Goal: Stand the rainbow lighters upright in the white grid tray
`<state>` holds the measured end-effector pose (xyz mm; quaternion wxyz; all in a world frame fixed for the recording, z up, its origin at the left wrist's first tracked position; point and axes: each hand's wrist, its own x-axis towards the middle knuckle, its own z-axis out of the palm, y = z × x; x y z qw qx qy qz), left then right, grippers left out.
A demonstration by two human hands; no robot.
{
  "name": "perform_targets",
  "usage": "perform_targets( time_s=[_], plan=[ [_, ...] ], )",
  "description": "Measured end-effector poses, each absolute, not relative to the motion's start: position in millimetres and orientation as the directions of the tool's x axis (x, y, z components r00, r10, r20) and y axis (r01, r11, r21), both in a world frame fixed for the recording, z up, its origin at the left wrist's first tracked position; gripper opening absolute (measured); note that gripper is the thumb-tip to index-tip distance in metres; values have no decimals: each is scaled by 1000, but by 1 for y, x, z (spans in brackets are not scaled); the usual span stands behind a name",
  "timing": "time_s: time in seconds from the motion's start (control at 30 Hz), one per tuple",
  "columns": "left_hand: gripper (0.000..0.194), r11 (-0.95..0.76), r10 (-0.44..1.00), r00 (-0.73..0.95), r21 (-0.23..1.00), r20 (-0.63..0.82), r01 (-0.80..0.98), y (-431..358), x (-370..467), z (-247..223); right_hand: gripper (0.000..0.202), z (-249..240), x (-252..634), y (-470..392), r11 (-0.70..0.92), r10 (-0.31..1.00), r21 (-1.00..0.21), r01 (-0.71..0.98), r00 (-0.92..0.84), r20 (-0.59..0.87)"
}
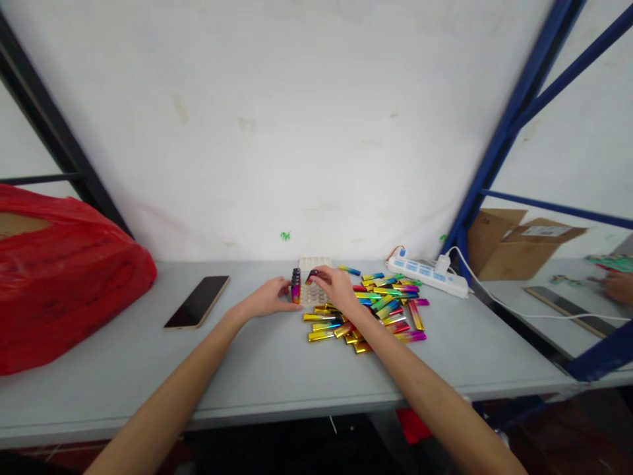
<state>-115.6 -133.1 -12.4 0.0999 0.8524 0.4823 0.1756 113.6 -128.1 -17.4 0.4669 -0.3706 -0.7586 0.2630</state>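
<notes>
A pale tray (315, 293) with rows of small pockets lies at the middle of the table. Along its left side stands a row of shiny lighters (295, 290) with black tops, upright and close together. My left hand (270, 297) rests beside this row, thumb and fingers apart, the thumb near the row's front end. Above the tray, my right hand (335, 287) pinches a single lighter (311, 276), dark top up and tilted. Under and around my right forearm spreads a loose pile of metallic lighters (386, 307) in gold, blue, red, green and purple.
A phone (198, 302) lies to the left, near a large red plastic bag (64, 284). Behind the pile sits a white power strip (428, 276) with its cable running right. Beyond the blue post are a cardboard box (519, 244) and another person's hand (618, 287).
</notes>
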Motion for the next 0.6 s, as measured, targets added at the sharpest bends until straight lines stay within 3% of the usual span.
perform_targets(
  time_s=[0.3,0.6],
  plan=[
    [61,-516,856,471,363,211,776,-133,-116,-14,15,-23,109,-122,647,762,-615,451,-375,528],
    [61,-520,854,475,347,214,780,-133,-115,-13,26,-20,99,-120,581,809,-464,669,-412,419]
  ],
)
